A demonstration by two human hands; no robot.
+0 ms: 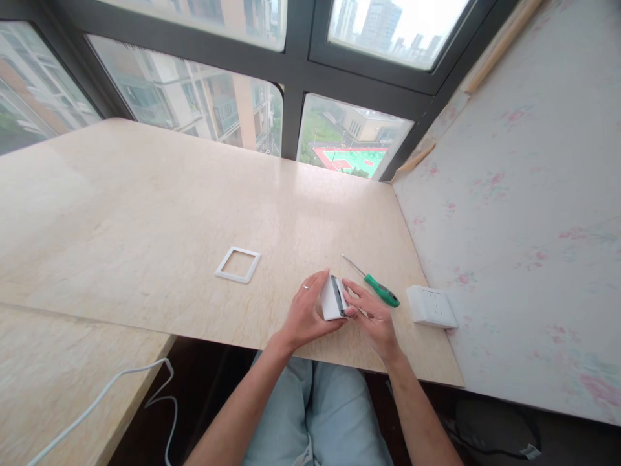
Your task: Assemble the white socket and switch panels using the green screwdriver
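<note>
My left hand [305, 312] grips a small white wall switch unit [330, 301] from its left side, thumb below and fingers along the top. The unit is tilted up on its edge, with a dark grey strip along its right side. My right hand [372, 316] has its fingertips and thumb closed on the right part of the same unit. Left of my hands, a white square cover frame [231, 278] lies flat on the tabletop. A screwdriver [381, 290] with a green and black handle rests just beyond my right hand, its shaft pointing up and left.
A white wall socket [433, 307] juts from the flowered wall [514, 246] on the right. Dark-framed windows [295, 71] border the far edge of the marble-patterned tabletop [160, 213]. At lower left, a white cable [111, 382] hangs over a second tabletop's edge.
</note>
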